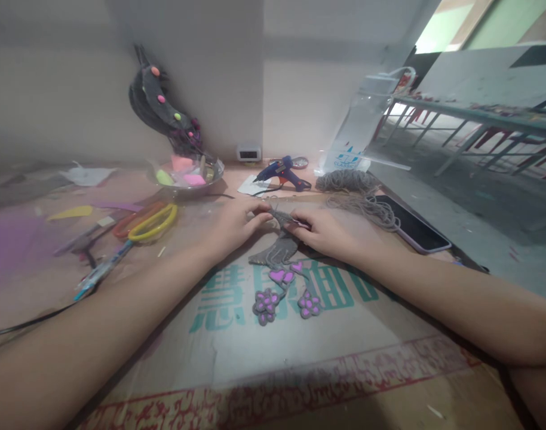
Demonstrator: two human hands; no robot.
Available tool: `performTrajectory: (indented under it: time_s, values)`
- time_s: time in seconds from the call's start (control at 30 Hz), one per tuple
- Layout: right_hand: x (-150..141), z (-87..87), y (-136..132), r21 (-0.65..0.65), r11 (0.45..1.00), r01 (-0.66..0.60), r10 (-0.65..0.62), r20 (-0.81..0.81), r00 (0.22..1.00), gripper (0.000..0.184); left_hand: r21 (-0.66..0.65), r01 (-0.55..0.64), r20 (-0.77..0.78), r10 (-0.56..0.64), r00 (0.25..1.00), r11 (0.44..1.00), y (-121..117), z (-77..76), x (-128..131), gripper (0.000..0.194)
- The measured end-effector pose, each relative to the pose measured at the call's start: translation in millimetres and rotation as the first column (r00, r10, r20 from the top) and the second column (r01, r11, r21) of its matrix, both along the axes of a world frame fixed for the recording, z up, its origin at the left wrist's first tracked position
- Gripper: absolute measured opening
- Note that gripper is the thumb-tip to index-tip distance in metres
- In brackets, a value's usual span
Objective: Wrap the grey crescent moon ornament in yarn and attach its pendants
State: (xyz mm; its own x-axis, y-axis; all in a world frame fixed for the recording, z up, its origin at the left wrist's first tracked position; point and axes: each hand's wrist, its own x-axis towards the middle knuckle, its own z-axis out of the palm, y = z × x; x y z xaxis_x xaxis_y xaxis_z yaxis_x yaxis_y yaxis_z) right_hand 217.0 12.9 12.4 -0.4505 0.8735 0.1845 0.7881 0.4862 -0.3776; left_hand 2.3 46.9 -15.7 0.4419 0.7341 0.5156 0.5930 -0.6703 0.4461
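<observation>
My left hand [235, 224] and my right hand [327, 230] meet at the middle of the table, fingers pinched on the top end of a grey felt craft piece [277, 254]. The piece lies flat on printed cardboard [237, 334]. Its lower end carries purple hearts and two purple flowers [266, 304]. Both hands press close together on the narrow grey tip, which is partly hidden by my fingers.
Yellow and orange scissors [150, 222] and a pen [100, 272] lie at the left. A metal bowl [186, 176] of coloured foam bits, a blue glue gun [282, 172], a twine coil [356, 191], a phone [411, 230], a plastic bag [360, 128] and a dark decorated piece [163, 110] stand behind.
</observation>
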Motion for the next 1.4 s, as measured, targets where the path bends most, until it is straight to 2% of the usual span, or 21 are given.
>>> performTrajectory:
  time_s: [0.1,0.33,0.5,0.77,0.97,1.17,1.4]
  values:
    - [-0.7,4.5,-2.8,-0.001,0.999,0.033,-0.033,0.048,0.998,0.027,0.009,0.008,0.015,-0.008,1.000,1.000,0.4,-0.5,-0.1,0.019]
    - [2.7,-9.6,5.9,0.030,0.999,-0.036,0.037,-0.053,0.998,0.029,-0.013,0.019,0.006,-0.019,1.000,1.000,1.0,0.5,-0.8,0.021]
    - [3.2,-8.5,5.7,0.025,0.999,-0.027,0.027,-0.022,0.999,0.030,-0.011,0.014,-0.005,-0.015,1.000,1.000,0.6,-0.4,-1.1,0.022]
    - [4.6,-15.0,8.5,0.036,0.997,-0.062,0.065,-0.084,0.994,0.028,-0.039,0.010,-0.010,-0.010,1.000,0.999,-0.3,1.8,-0.1,0.021]
    - [3.6,-10.7,6.4,0.035,0.999,-0.038,0.040,-0.054,0.998,0.028,-0.081,0.023,-0.033,-0.026,0.999,0.996,-1.1,3.9,1.3,0.019]
    - [3.2,-9.4,5.8,0.017,0.999,-0.046,0.047,-0.056,0.997,0.030,-0.101,0.076,-0.050,-0.081,0.995,0.992,-2.5,4.7,2.5,0.027]
    - [3.7,-13.3,7.7,0.017,0.999,-0.042,0.044,-0.072,0.996,0.030,-0.139,0.083,-0.023,-0.087,0.996,0.987,-2.9,6.2,3.1,0.032]
